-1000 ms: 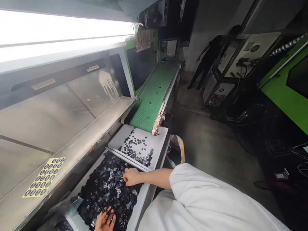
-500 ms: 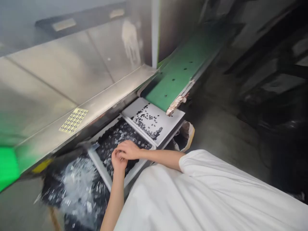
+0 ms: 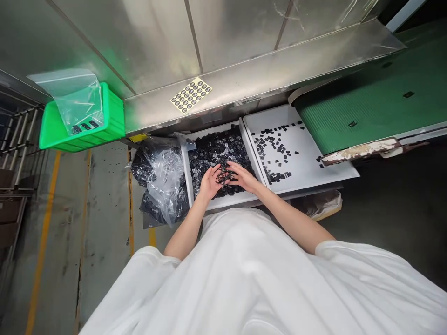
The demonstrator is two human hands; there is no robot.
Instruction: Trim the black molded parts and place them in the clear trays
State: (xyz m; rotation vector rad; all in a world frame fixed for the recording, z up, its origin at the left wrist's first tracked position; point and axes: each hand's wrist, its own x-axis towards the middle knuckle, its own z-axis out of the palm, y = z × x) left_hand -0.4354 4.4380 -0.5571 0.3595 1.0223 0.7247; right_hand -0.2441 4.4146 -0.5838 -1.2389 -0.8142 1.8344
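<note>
Small black rectangular pieces (image 3: 223,148) fill a white tray (image 3: 258,170) in front of my body. Over the near part of this heap, my left hand (image 3: 210,183) is cupped with the palm turned inward. Facing it from the right, my right hand (image 3: 242,177) has its fingers curved and slightly apart. A clump of the black pieces lies between the two hands, against the fingers of both. Right of the tray, a white board (image 3: 296,174) carries more of these pieces, scattered mostly along its left side.
A bulky clear plastic bag (image 3: 164,181) stands left of the tray. Beyond it, a green bin (image 3: 113,116) holds a zip bag with black parts. A sticker sheet (image 3: 191,95) lies on the metal ledge (image 3: 237,93). A green conveyor belt (image 3: 370,102) overhangs the board.
The view has swung left and levelled, bringing the green bin into full sight. My hands, previously together with one over the other, now face each other with black pieces between them.
</note>
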